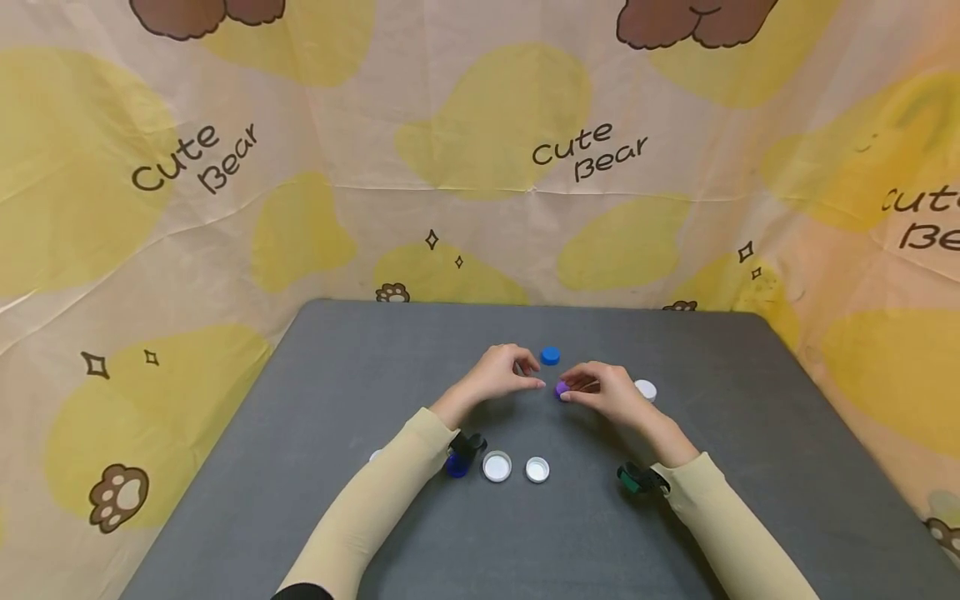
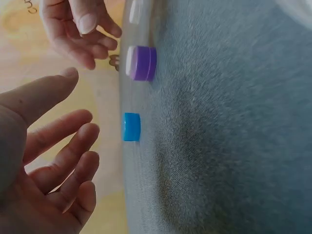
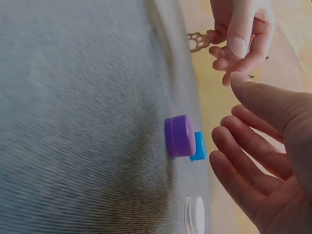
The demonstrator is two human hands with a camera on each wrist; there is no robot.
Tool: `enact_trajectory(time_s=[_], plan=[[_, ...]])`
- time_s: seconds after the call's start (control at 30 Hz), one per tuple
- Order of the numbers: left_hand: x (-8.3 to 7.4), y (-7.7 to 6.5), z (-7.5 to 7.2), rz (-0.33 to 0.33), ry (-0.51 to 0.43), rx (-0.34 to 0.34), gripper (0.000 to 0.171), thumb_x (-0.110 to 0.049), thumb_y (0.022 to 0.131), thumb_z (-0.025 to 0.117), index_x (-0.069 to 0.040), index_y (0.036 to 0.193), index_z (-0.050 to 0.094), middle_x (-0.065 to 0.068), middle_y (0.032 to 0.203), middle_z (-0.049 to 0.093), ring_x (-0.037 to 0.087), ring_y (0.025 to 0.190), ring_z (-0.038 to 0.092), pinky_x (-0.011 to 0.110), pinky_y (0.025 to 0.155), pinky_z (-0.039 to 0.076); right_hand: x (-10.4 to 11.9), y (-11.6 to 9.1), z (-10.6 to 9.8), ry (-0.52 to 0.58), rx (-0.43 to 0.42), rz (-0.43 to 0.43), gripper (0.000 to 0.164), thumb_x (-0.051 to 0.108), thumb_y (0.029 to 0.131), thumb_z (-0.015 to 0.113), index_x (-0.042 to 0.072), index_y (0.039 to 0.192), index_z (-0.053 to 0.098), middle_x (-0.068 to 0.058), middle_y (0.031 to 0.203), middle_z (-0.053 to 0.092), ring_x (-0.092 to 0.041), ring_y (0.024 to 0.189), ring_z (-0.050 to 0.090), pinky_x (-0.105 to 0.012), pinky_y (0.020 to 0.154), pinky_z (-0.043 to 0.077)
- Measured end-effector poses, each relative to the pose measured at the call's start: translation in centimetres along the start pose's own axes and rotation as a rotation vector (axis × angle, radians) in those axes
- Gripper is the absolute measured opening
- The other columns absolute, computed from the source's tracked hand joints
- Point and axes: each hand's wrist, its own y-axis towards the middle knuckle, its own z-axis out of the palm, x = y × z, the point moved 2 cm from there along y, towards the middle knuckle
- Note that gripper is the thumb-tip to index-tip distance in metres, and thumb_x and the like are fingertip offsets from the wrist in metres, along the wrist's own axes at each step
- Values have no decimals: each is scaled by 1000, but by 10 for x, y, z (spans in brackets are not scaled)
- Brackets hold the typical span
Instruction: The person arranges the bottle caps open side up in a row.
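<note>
And here we are, with the purple cap point(image 3: 179, 136) sitting on the grey table point(image 1: 375, 375), just beside the right hand point(image 1: 603, 390), the blue cap point(image 1: 550, 356) beyond it. Both hands hang above the table, fingers loosely bent and spread, nothing gripped; the left hand point(image 1: 504, 372) is just short of the right.

We'd call that purple one light, stiff plastic, hard to break, perhaps a touch slick on its smooth sides. Our pick for a hold: thumb and fingertip pinching opposite sides.

Now, the head view could fool us, since the purple looks caught in the right fingers; both wrist views show daylight between them. But only from the head do we get the larger white lid point(image 1: 497, 467) and smaller white lid point(image 1: 537, 470), hollow side up, beside a partly hidden dark blue lid point(image 1: 457, 467).
</note>
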Motion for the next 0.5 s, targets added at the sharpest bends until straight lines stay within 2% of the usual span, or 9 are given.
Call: enact_trajectory(time_s=[0.23, 0.5], plan=[[9, 22, 2, -55, -14, -51, 30, -32, 81, 76, -11, 101, 71, 0, 88, 67, 11, 78, 60, 22, 68, 47, -6, 22, -5, -22, 17, 35, 33, 21, 83, 74, 0, 108, 67, -16, 102, 69, -24, 91, 67, -39, 80, 54], [22, 39, 8, -147, -52, -103, 27, -29, 81, 75, -12, 102, 71, 1, 91, 66, 13, 81, 60, 25, 69, 48, -24, 48, -3, -34, -13, 101, 34, 23, 85, 72, 2, 111, 66, -11, 102, 70, -23, 92, 67, -40, 82, 54]])
